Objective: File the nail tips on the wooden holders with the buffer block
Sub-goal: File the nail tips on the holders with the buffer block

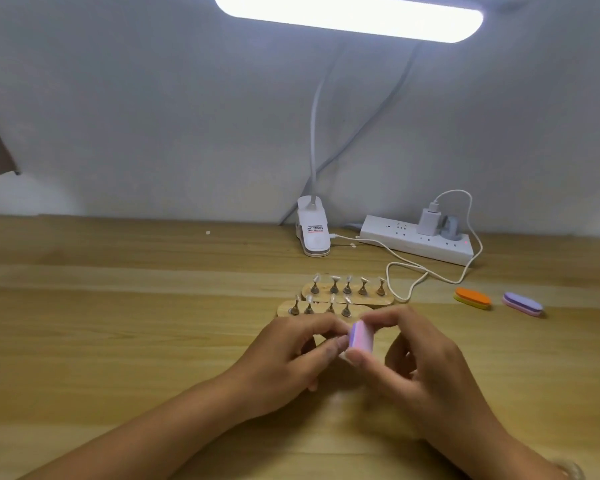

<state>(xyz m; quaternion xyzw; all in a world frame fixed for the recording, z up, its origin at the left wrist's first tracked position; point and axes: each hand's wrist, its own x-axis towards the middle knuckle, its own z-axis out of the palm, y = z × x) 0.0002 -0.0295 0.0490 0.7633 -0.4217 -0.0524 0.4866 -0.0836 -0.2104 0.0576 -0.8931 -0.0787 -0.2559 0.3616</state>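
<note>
Wood table, grey wall behind. Risk: too much pressure & the small piece slips from the left hand, or knuckles bump the wooden holders just beyond. Hands together near centre: right hand pinches buffer block; left pinches sth against it, prob. a nail tip, mostly hidden.

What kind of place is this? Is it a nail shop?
Probably a desk set up for nail practice, not clearly a shop: nail tips on wooden holders, a buffer block in the right hand, and a clip-on lamp beside a power strip.
</note>
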